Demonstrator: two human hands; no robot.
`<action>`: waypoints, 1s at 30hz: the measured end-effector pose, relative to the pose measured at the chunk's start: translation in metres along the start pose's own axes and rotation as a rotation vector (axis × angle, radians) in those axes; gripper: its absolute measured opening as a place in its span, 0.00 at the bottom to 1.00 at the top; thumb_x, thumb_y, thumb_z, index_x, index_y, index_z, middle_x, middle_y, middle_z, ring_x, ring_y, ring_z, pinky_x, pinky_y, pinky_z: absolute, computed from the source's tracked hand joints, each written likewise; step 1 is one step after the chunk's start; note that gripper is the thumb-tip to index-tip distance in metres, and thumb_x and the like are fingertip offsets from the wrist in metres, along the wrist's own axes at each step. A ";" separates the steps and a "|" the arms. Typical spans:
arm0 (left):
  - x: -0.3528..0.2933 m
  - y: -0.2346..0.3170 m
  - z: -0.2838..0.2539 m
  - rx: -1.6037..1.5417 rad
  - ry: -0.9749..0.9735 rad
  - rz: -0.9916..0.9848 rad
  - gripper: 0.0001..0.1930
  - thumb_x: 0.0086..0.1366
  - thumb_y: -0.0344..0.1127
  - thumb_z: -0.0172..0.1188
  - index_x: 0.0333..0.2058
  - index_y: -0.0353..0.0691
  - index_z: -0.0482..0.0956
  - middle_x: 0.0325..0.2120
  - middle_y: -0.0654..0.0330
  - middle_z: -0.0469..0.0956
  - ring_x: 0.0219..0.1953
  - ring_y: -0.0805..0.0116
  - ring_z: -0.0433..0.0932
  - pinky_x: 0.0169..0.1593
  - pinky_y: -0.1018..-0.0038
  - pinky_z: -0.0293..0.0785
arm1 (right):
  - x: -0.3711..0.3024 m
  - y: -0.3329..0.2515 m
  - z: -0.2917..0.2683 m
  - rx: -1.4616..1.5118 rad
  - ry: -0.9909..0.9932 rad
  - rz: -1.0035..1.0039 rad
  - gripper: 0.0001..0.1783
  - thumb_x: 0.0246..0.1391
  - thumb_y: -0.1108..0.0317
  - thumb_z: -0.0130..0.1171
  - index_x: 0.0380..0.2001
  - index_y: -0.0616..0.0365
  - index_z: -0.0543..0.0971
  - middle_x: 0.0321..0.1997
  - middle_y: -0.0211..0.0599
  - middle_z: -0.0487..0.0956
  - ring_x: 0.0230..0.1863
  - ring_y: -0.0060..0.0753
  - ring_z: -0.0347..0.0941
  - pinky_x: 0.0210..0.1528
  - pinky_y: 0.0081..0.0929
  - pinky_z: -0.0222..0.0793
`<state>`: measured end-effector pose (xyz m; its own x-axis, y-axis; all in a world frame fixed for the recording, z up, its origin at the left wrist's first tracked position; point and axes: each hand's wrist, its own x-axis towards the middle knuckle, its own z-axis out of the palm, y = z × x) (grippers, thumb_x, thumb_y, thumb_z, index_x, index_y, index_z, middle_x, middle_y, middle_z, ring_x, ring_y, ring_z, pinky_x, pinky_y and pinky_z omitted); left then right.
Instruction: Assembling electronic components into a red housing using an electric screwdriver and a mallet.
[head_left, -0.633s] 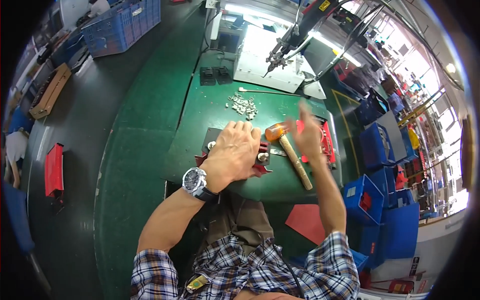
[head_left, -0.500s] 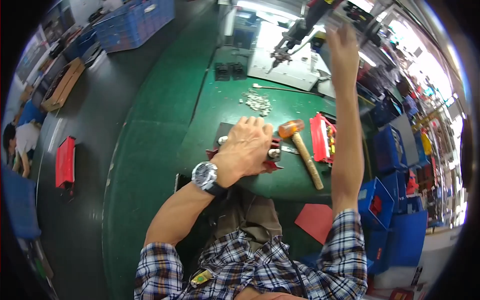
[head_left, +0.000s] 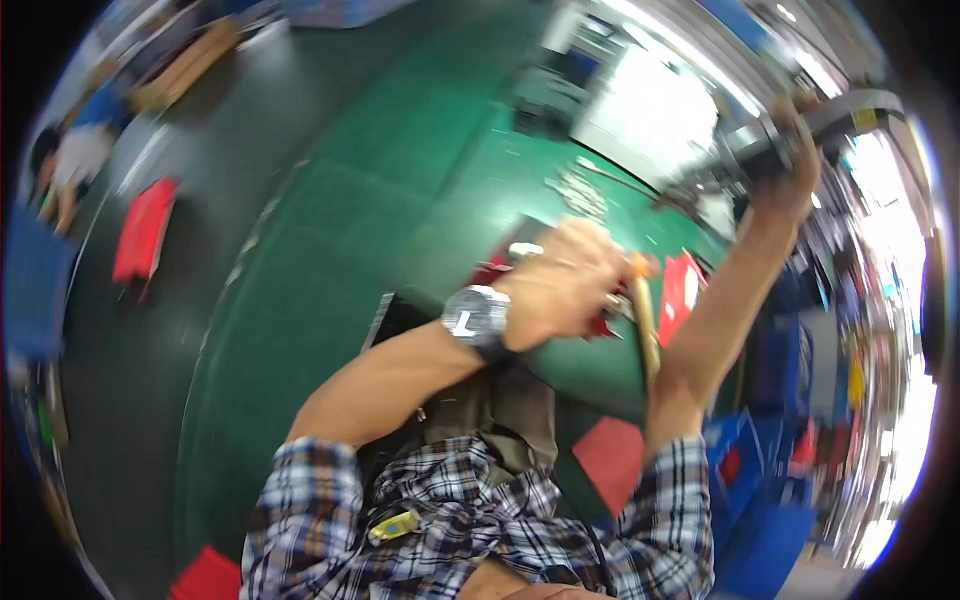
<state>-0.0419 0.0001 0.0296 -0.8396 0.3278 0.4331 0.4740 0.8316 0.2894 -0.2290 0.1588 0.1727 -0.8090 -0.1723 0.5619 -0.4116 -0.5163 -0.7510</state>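
Note:
My left hand (head_left: 565, 280), with a watch on its wrist, is closed over a dark red and black part (head_left: 492, 268) with bright metal fittings on the green table. Its fingers and much of the part are blurred or covered. Raised at the far right, my right hand (head_left: 795, 160) is wrapped round a grey power screwdriver (head_left: 745, 155), whose narrow front points left and down. Just right of my left hand lies a mallet (head_left: 648, 335) with an orange head and a wooden handle. A red casing (head_left: 682, 295) rests beyond the mallet.
Small white pieces (head_left: 582, 195) lie in a heap behind the part. Farther back stand a white box-like unit (head_left: 645, 110) and black holders (head_left: 545, 105). Blue bins (head_left: 735, 460) are at the lower right. Another person (head_left: 75, 165) is at far left, near a red case (head_left: 146, 230) on the floor.
My right hand, empty and reaching up before, now grips the grey power screwdriver and has moved right. The view has turned, and my left hand stays on the part.

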 end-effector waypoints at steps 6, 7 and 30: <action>0.024 0.022 -0.004 0.148 -0.235 -0.049 0.37 0.45 0.57 0.80 0.42 0.33 0.76 0.39 0.52 0.78 0.46 0.56 0.78 0.52 0.65 0.71 | -0.044 -0.083 -0.004 -0.156 0.072 -0.532 0.13 0.56 0.76 0.62 0.41 0.77 0.81 0.33 0.47 0.83 0.29 0.32 0.81 0.33 0.26 0.80; 0.026 0.026 -0.005 0.143 -0.241 -0.014 0.37 0.45 0.57 0.80 0.42 0.33 0.76 0.39 0.52 0.78 0.46 0.56 0.78 0.52 0.65 0.71 | -0.058 -0.087 -0.004 -0.201 0.082 -0.554 0.13 0.55 0.76 0.63 0.41 0.77 0.81 0.32 0.47 0.83 0.28 0.33 0.82 0.32 0.27 0.80; 0.020 0.031 -0.011 0.243 -0.229 -0.030 0.39 0.44 0.61 0.79 0.42 0.34 0.76 0.39 0.54 0.76 0.46 0.58 0.76 0.52 0.65 0.71 | -0.106 -0.084 0.056 -0.453 0.063 -0.092 0.08 0.57 0.73 0.69 0.25 0.63 0.83 0.19 0.24 0.78 0.19 0.13 0.71 0.19 0.17 0.61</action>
<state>-0.0408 0.0277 0.0569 -0.9031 0.3710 0.2160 0.3943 0.9159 0.0752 -0.0853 0.1736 0.1961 -0.7787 -0.0843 0.6217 -0.6132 -0.1067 -0.7827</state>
